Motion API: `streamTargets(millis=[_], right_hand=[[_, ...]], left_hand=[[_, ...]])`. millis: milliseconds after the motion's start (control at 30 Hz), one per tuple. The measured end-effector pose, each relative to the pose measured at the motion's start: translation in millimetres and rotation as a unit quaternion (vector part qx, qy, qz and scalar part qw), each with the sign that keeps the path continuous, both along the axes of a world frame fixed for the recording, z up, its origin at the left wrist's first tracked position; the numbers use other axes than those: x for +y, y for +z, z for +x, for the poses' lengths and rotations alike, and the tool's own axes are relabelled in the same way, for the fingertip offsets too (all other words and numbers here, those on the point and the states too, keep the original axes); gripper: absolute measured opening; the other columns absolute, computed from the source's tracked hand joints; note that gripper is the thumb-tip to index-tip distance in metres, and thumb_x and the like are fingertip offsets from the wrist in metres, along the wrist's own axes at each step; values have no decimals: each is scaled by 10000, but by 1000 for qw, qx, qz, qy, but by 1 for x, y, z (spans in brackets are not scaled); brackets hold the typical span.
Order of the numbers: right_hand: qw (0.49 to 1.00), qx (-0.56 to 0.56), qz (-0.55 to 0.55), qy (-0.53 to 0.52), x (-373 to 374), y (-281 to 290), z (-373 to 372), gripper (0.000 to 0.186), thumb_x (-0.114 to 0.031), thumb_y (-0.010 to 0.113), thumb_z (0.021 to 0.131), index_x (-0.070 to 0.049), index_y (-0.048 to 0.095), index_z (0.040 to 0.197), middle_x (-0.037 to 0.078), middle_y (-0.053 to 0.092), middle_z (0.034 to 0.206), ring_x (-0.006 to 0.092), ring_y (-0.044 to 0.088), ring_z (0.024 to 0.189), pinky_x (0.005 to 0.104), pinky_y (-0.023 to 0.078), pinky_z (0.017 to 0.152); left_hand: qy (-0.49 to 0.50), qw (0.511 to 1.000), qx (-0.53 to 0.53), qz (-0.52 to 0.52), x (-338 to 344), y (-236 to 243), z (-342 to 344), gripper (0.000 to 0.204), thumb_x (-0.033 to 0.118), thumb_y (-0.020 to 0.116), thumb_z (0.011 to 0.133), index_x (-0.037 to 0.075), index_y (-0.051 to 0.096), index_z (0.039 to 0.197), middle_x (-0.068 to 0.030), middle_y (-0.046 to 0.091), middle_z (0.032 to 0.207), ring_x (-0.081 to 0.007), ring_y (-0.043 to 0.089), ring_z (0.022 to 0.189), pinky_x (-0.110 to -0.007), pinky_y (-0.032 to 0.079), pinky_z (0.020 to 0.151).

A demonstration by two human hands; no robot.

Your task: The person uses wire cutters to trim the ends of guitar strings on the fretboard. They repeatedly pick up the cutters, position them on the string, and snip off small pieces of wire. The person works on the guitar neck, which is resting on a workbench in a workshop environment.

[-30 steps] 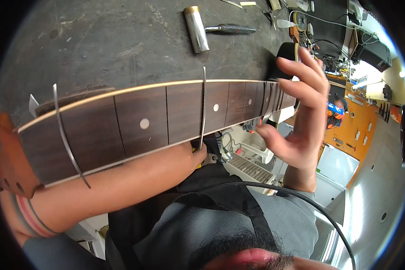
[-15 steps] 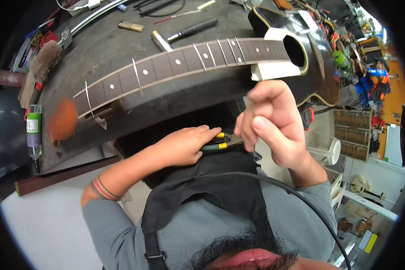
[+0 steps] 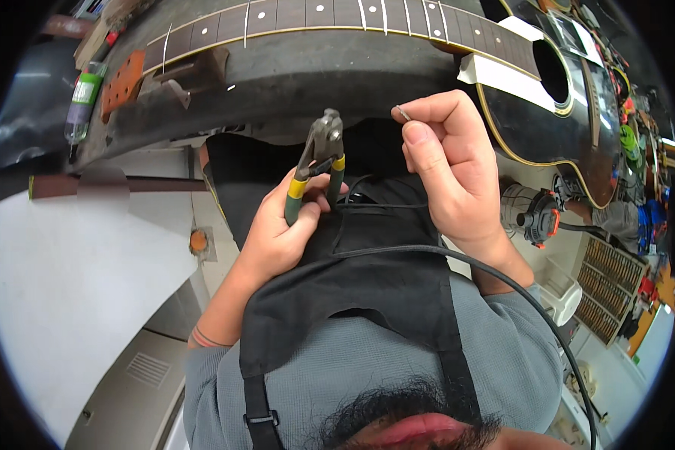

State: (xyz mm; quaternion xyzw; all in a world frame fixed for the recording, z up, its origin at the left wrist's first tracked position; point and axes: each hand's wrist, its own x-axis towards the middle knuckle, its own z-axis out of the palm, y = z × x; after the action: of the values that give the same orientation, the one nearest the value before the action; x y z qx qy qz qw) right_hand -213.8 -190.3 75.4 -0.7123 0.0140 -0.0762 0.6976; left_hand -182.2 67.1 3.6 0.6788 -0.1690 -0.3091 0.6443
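Note:
My left hand [image 3: 277, 232] is wrapped round the green and yellow handles of the cutting pliers [image 3: 327, 142], whose metal jaws point up in front of my apron. Higher and to the right, my right hand [image 3: 457, 172] pinches a short, thin piece of metal wire [image 3: 403, 113] between thumb and forefinger, a little apart from the pliers. Beyond both hands lies an acoustic guitar; its dark fingerboard [image 3: 300, 16] has white dots and several loose fret wires [image 3: 245, 26] lying across it. White sheets [image 3: 514, 82] cover parts of its black body [image 3: 502, 124] beside the soundhole.
The dark bench edge [image 3: 307, 71] runs between me and the neck. A reddish-brown headstock [image 3: 122, 84] and a clear bottle with a green label [image 3: 84, 101] are at the left. A black cable [image 3: 457, 259] crosses my apron. A slotted rack [image 3: 604, 289] stands at the right.
My left hand has lifted the pliers from my lap and turned them jaws up. My right hand's pinched wire now shows. The guitar sits higher in view as the head view shifted.

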Motion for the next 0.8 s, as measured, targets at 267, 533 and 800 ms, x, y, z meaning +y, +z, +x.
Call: streamTargets(millis=[267,533,800], right_hand=[[999,-20,29,5,-4,-13,-12,165,-49,600,1140,19,596,1290,36,696,1061,41,610,900,218,502,803],[999,-25,44,-11,-15,-21,-27,154,-47,601,1138,28,600,1273,39,725,1036,32,609,874,214,491,748],[998,-52,4,-46,-18,-29,-30,151,-19,612,1119,29,616,1262,44,737,1027,34,626,861,211,501,727]], left_hand=[[-14,988,-135,71,-33,37,-6,1017,-97,524,741,150,414,1722,-157,577,1396,-309,637,1242,-375,463,1152],[-34,984,-130,114,-49,51,-13,1091,-106,447,669,88,366,1740,-137,528,1391,-264,586,1234,-396,456,1192],[-51,981,-127,136,-53,52,-17,1129,-95,428,643,131,375,1748,-146,540,1356,-278,592,1228,-386,478,1170]])
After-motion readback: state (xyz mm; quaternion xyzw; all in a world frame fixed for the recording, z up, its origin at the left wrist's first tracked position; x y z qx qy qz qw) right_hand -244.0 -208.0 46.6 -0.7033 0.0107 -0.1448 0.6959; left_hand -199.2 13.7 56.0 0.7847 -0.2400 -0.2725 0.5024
